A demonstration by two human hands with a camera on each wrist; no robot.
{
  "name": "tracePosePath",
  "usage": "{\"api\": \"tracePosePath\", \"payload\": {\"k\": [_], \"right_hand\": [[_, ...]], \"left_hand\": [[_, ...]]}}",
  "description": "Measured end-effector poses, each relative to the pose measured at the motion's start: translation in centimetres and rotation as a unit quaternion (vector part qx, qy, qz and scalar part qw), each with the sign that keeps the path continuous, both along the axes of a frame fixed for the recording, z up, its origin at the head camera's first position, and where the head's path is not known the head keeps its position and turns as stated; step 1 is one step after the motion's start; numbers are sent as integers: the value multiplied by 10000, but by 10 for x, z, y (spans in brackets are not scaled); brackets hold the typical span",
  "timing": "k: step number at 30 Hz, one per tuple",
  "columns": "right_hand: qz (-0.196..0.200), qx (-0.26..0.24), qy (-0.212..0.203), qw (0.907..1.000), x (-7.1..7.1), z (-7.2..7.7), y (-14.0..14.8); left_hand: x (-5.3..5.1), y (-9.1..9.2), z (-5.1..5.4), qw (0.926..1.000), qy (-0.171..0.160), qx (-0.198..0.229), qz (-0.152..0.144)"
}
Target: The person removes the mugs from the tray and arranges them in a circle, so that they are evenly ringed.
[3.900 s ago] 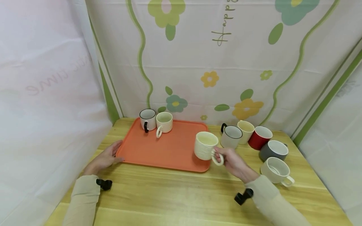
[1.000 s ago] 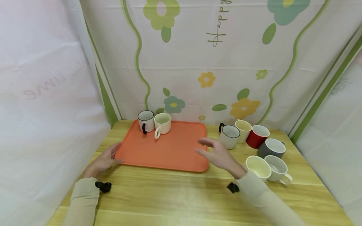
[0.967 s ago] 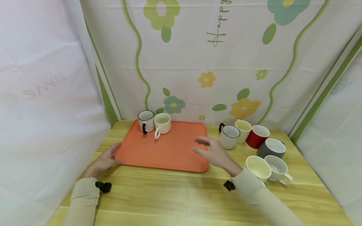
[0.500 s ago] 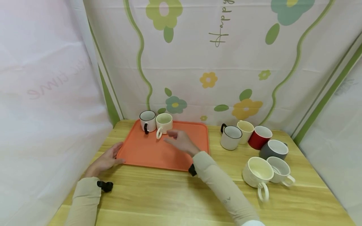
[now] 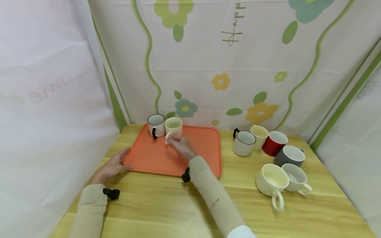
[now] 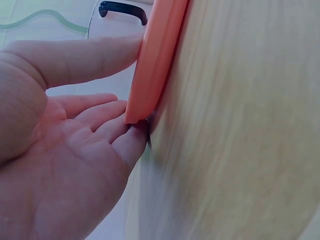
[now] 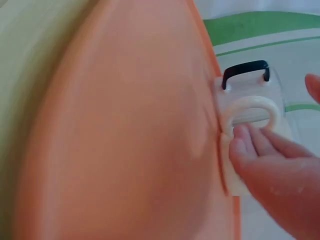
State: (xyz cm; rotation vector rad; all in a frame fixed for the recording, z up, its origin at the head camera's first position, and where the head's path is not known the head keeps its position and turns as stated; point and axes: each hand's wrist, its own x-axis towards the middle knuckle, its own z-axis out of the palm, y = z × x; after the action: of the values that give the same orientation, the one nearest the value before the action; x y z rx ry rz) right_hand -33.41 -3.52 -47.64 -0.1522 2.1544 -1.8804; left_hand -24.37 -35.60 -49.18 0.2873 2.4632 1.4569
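Observation:
On the orange tray (image 5: 160,158), a cream mug (image 5: 173,125) stands beside a white mug with a black rim and black handle (image 5: 156,125). My right hand (image 5: 182,147) reaches over the tray, fingertips touching the cream mug's handle. In the right wrist view those fingers lie against the ring handle (image 7: 252,104), while the thumb tip (image 7: 312,87) stands apart at the right edge. My left hand (image 5: 111,168) rests at the tray's front left corner. Its thumb (image 6: 95,60) touches the tray wall (image 6: 155,60); the other fingers, fairly straight, lie along the side.
Right of the tray stand a black-rimmed white mug (image 5: 243,143), pale yellow mug (image 5: 259,137), red mug (image 5: 274,143), grey mug (image 5: 288,157), white mug (image 5: 294,177) and larger cream mug (image 5: 271,181). Fabric (image 5: 202,66) hangs behind the wooden table (image 5: 148,205).
The larger cream mug, earlier in my right hand over the tray, now stands at the right. My right hand has moved left to the tray mug's handle. My left hand stays put.

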Motion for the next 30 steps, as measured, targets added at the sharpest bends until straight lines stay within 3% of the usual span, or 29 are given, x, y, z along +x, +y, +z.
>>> {"api": "tracePosePath", "payload": {"k": [6,11,14,23,30], "right_hand": [[211,27,3,9998,-2,-10,-10],[81,619,159,9979,4,-5,-2],[76,695,160,9974,8,0,6],[676,-138,-476,9965,19,7,25],[227,-964,-1301,9866,48,11,46]], "left_hand": [[-1,-2,1,10000,-42,19,-30],[-2,-1,0,10000,6,14,-58],[-2,-1,0,10000,19,18,-69],[-2,-2,0,10000,-16,7,-52],[-1,-2,1,10000,-15,-36,-63]]}}
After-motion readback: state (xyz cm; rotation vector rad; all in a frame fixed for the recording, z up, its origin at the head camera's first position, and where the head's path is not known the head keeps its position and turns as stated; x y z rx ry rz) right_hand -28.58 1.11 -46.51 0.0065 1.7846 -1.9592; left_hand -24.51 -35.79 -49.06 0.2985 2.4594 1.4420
